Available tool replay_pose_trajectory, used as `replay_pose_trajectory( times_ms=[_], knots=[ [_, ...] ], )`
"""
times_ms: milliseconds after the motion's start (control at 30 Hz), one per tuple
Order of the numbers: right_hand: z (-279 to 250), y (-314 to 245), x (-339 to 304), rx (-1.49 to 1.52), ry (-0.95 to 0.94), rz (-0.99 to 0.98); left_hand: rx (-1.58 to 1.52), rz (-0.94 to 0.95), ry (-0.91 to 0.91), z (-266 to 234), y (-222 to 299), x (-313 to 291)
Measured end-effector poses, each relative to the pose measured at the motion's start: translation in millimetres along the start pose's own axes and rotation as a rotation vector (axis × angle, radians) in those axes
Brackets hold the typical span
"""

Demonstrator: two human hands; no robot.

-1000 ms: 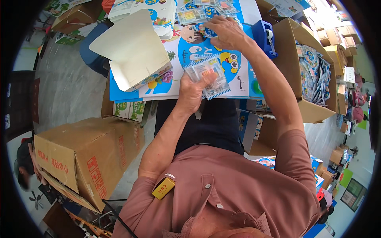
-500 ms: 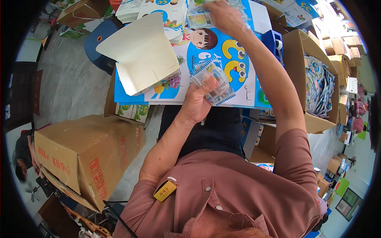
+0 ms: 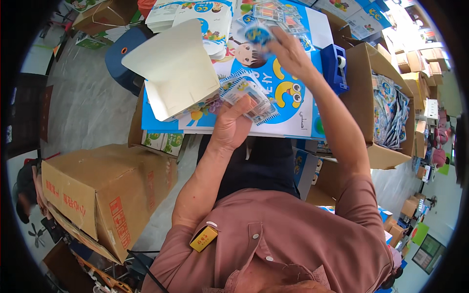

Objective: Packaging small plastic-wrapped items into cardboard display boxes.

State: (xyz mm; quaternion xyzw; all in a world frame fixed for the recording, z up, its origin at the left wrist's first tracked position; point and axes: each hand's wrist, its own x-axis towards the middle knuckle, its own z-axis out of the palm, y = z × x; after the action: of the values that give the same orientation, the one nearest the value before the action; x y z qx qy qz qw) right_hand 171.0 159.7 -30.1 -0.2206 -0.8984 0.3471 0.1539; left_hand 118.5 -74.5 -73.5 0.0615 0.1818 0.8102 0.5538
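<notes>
My left hand [image 3: 233, 121] is closed around several clear, blue-edged packets [image 3: 250, 97], the thumb pressed on top, just above the table's near edge. Over the printed board, my right hand [image 3: 291, 52] pinches a single blue packet [image 3: 257, 35], smeared by motion. More packets [image 3: 279, 17] lie loose at the far side of the table, beyond that hand. To the left of my left hand stands a white carton [image 3: 183, 68] with its lid flap raised; its printed outer side faces me at the bottom.
A stack of flat printed cartons [image 3: 202, 22] lies at the far left. On the right are a blue tape dispenser [image 3: 335, 68] and a cardboard box [image 3: 386, 151] full of packets. A large cardboard box [image 3: 97, 195] stands on the floor at left, near another person [image 3: 24, 190].
My right hand has drawn back from the far packets toward me, now with a packet in it. My left hand and its packets have shifted left, closer to the white carton.
</notes>
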Motion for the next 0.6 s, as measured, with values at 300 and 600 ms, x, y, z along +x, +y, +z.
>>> replay_pose_trajectory(
  times_ms=[300,600],
  knots=[
    [-25,-10,-39,0.077,-0.257,0.070,0.192,0.201,0.070,4,-17,17],
    [-1,91,125,-0.837,0.144,-0.200,0.262,0.092,0.059,-2,-14,13]
  ],
)
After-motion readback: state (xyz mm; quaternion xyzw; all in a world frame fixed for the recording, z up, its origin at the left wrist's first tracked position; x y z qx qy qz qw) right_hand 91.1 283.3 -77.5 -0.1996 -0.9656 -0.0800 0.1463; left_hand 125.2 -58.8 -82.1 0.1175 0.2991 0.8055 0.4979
